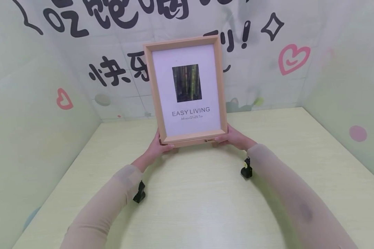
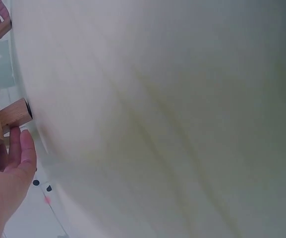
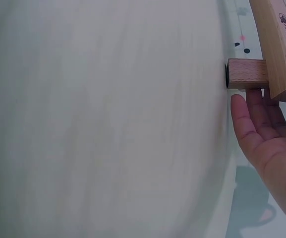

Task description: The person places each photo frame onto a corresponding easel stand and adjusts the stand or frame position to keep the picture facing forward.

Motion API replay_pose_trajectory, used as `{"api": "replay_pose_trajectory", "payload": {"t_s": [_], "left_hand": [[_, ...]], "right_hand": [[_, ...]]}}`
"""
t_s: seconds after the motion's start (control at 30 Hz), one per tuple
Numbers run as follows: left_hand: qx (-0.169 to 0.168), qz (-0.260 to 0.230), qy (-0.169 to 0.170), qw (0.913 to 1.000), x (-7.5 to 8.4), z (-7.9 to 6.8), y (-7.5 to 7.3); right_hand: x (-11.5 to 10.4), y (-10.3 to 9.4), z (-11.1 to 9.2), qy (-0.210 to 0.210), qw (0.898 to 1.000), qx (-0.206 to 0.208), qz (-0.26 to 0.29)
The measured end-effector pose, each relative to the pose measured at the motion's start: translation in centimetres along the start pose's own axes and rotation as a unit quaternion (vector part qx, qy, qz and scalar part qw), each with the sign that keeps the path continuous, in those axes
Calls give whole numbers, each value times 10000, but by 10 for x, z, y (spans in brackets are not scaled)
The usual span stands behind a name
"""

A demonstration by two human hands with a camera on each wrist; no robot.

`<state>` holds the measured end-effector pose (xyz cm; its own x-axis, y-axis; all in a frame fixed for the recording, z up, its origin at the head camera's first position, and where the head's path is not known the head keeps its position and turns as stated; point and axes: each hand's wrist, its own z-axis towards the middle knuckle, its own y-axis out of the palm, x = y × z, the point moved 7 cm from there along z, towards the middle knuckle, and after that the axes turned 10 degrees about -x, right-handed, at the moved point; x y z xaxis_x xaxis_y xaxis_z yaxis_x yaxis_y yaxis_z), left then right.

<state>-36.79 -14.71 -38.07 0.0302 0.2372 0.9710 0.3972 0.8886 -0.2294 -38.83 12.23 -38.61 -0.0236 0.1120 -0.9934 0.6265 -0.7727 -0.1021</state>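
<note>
A light wood picture frame [image 1: 160, 103] stands nearly upright at the back of the table, leaning slightly back. Inside it is a white sheet with a bamboo picture and "EASY LIVING" lettering. Its bottom edge rests on the ledge of a wooden easel [image 1: 187, 142], which has short block feet [image 3: 247, 74]. My left hand [image 1: 157, 149] grips the lower left corner, thumb in front and fingers behind. At the lower right corner my right hand [image 1: 235, 137] holds the ledge likewise. Both wrist views show fingers beside a foot; the easel's back is hidden.
The pale wood-grain table [image 1: 199, 193] spreads out in front of the easel. Close behind it hangs a white backdrop [image 1: 124, 100] with black characters and pink hearts. Pale side panels [image 1: 346, 86] border the table. Small black devices [image 1: 246, 168] hang under both wrists.
</note>
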Motion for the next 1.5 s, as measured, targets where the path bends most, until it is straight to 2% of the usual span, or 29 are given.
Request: {"api": "replay_pose_trajectory", "payload": {"t_s": [0.7,1.5], "left_hand": [[-103,-1,-9,9999,-1,10,9],[-275,-138,7,9995,5,17,22]], "right_hand": [[4,-7,-11,12,10000,51,-77],[3,-15,-25,119,9997,192,-57]]}}
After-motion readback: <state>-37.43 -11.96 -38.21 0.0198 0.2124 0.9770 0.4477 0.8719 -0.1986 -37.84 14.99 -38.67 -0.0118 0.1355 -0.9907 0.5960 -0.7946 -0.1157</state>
